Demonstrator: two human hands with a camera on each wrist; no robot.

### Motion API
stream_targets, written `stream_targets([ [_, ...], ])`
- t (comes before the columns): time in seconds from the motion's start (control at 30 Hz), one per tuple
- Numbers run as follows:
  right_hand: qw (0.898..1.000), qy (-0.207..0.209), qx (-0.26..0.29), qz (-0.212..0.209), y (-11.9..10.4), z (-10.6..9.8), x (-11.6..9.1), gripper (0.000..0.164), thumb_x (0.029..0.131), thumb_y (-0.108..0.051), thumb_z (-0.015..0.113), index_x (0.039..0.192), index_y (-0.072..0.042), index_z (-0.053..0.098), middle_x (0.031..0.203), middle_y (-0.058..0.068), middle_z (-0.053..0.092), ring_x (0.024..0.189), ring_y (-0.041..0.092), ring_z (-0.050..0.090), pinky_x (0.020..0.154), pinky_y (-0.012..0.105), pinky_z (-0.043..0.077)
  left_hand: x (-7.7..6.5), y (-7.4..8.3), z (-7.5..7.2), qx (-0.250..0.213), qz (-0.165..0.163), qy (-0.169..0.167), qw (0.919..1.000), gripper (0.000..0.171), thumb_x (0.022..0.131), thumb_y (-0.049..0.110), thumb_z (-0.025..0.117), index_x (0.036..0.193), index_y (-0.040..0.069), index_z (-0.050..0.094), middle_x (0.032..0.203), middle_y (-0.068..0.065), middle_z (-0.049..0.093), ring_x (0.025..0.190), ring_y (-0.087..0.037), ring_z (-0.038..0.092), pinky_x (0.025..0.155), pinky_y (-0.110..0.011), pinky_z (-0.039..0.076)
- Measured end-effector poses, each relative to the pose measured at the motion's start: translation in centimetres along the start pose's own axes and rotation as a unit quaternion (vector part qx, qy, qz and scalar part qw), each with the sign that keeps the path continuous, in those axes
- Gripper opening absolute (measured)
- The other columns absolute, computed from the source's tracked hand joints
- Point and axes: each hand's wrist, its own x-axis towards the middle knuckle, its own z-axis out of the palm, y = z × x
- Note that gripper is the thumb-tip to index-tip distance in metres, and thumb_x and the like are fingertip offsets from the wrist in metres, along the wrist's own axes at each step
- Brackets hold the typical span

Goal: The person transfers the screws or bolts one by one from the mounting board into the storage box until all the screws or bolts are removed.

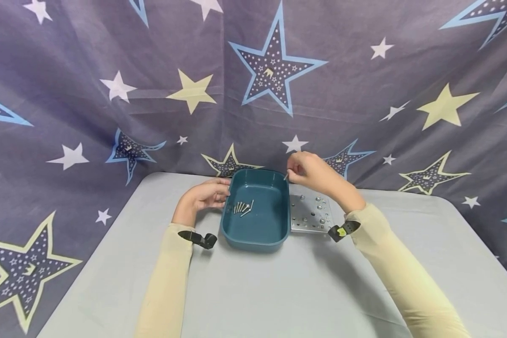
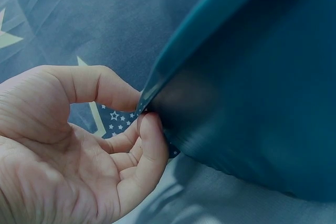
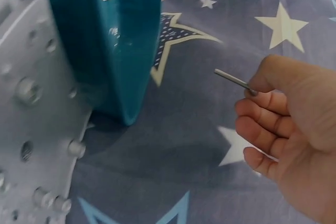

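At the middle of the table stands a teal tray (image 1: 255,239) with several silver screws (image 1: 242,208) lying in its left part. My left hand (image 1: 209,193) is at the tray's left side; in the left wrist view its thumb and fingertips (image 2: 152,124) pinch the tray's edge. My right hand (image 1: 308,171) is raised by the tray's back right corner. Between its thumb and index finger it pinches a thin screw (image 3: 231,80), the shank sticking out toward the tray and the other end hidden in the fingertips.
A metal plate (image 1: 310,213) with holes and several bolts set in it lies close against the tray's right side. Behind the table (image 1: 253,291) hangs a dark curtain (image 1: 346,112) with a star pattern. Black wrist cameras (image 1: 200,239) are strapped on both sleeves.
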Motion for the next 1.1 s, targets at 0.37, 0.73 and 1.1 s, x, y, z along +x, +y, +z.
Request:
stream_targets([
  [0.37,0.998,-0.066,-0.002,0.004,-2.2,0.3,3.0,0.007,0.092,-0.007,0.063,0.091,-0.002,0.067,0.078,0.008,0.064,0.066,0.016,0.054,0.065,0.031,0.048,0.1,-0.2,0.1,-0.007,0.001,0.0,1.0,0.059,0.09,-0.002,0.05,0.147,-0.005,0.034,0.083,0.005,0.062,0.064,-0.004,0.059,0.065,-0.021,0.053],
  [0.73,0.99,-0.142,-0.009,0.015,-3.6,0.7,5.5,0.009,0.096,-0.005,0.058,0.092,-0.004,0.066,0.076,0.004,0.059,0.069,0.016,0.05,0.072,0.032,0.044,0.0,-0.1,0.0,0.002,0.003,-0.002,1.0,0.057,0.092,-0.002,0.049,0.147,-0.004,0.034,0.083,0.005,0.063,0.065,-0.004,0.059,0.065,-0.021,0.053],
  [1.1,0.983,-0.181,-0.03,-0.015,-4.2,2.7,7.2,0.039,0.097,-0.001,0.055,0.063,-0.014,0.042,0.062,-0.003,0.03,0.058,0.014,0.027,0.064,0.029,0.032,-0.2,0.1,0.0,-0.002,-0.001,-0.006,1.0,0.06,0.092,-0.002,0.049,0.15,-0.005,0.031,0.083,0.005,0.063,0.065,-0.004,0.059,0.066,-0.021,0.053],
])
